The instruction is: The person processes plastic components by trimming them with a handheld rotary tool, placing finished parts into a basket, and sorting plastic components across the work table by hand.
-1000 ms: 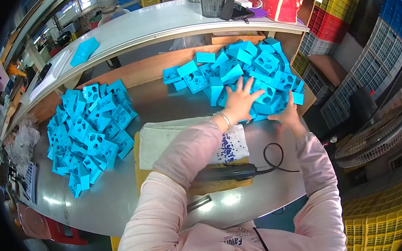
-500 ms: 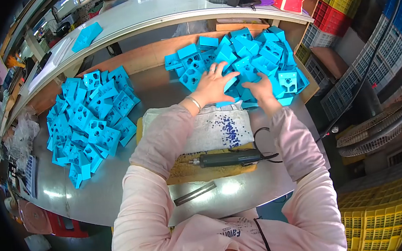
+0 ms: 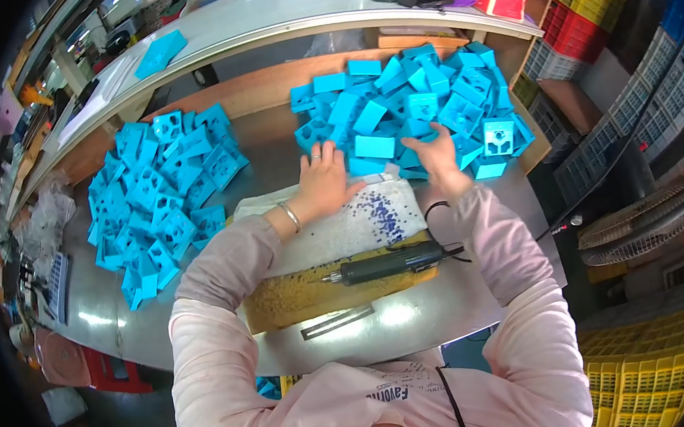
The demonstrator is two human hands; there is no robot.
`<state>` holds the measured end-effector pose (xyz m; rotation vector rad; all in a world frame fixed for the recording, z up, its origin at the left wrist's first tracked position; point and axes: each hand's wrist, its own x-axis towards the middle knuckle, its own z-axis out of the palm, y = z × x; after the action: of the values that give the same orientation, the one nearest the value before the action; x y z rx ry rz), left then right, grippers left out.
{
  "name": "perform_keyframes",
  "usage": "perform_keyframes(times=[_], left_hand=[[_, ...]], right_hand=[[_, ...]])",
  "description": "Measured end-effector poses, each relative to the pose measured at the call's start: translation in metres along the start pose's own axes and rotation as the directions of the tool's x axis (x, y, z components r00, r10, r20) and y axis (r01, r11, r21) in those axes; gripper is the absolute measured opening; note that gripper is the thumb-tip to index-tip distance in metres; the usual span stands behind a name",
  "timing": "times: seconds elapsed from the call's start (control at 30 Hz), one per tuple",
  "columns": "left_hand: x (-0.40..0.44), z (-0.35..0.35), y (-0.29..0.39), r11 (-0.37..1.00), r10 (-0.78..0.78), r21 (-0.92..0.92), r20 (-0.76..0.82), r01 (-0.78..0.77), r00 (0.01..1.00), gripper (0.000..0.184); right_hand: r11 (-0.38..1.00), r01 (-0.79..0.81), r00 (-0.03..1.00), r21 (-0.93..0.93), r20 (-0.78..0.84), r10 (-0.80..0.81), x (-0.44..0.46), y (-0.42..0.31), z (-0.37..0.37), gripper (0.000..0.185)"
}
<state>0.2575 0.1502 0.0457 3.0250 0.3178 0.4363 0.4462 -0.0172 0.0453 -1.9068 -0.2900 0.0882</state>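
My left hand (image 3: 322, 184) lies flat over the back edge of a white cloth (image 3: 289, 255), fingers stretched toward the right-hand pile of blue plastic parts (image 3: 422, 107). It holds nothing. At the front of that pile is my right hand (image 3: 440, 161), thumb and forefinger apart, close against the blue pieces; its other fingers are partly hidden. Small dark blue bits (image 3: 385, 218) are scattered on the cloth. In front of the cloth, a black electric screwdriver (image 3: 387, 264) rests on a yellow-brown pad (image 3: 285, 304). Nearer me lies a flat metal strip (image 3: 338, 323).
Another heap of blue parts (image 3: 157, 197) covers the left of the metal table (image 3: 271, 142). A raised white shelf (image 3: 276, 16) runs along the back, with one blue piece (image 3: 160, 53) on it. A fan (image 3: 643, 220) and yellow crates (image 3: 649, 374) stand on the right.
My left hand has drawn back from the right pile, leftward and toward me, onto the cloth. Blue parts at the pile's front have shifted. My right hand has stayed near the pile's front.
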Motion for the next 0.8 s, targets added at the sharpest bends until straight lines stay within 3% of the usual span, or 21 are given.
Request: perform_keyframes(times=[0.13, 0.27, 0.3, 0.4, 0.5, 0.6, 0.7, 0.8], left_hand=[[-0.026, -0.012, 0.005, 0.991, 0.04, 0.131, -0.07, -0.03, 0.997, 0.058], [-0.037, -0.007, 0.008, 0.991, -0.06, 0.128, 0.197, 0.035, 0.978, 0.057], [-0.039, -0.004, 0.008, 0.991, -0.102, 0.109, 0.208, 0.081, 0.973, 0.059], [-0.039, 0.004, 0.008, 0.98, -0.198, 0.032, 0.264, 0.197, 0.944, 0.062], [-0.038, 0.005, 0.01, 0.968, -0.214, -0.048, 0.348, 0.246, 0.913, 0.063], [-0.046, -0.004, 0.016, 0.966, -0.208, -0.064, 0.378, 0.25, 0.902, 0.064], [-0.056, -0.006, 0.022, 0.966, -0.176, -0.106, 0.387, 0.234, 0.905, 0.065], [-0.065, -0.008, 0.03, 0.967, -0.145, -0.138, 0.387, 0.212, 0.91, 0.066]], right_hand=[[1.0, -0.003, 0.998, 0.001, 0.063, 0.003, -0.004, -0.006, -0.014, 0.093], [0.989, -0.144, 0.968, 0.04, 0.214, 0.133, -0.012, -0.009, -0.02, 0.099], [0.988, -0.154, 0.961, -0.028, 0.226, 0.157, -0.014, -0.013, -0.022, 0.101], [0.967, -0.243, 0.936, 0.081, 0.283, 0.211, -0.025, -0.022, -0.026, 0.098], [0.923, -0.257, 0.942, 0.286, 0.288, 0.174, -0.02, -0.009, -0.017, 0.094], [0.946, -0.226, 0.958, 0.234, 0.227, 0.172, -0.017, -0.005, -0.01, 0.092], [0.904, -0.261, 0.959, 0.34, 0.201, 0.201, -0.026, -0.008, -0.008, 0.093], [0.905, -0.3, 0.948, 0.302, 0.197, 0.249, -0.025, -0.005, -0.002, 0.095]])
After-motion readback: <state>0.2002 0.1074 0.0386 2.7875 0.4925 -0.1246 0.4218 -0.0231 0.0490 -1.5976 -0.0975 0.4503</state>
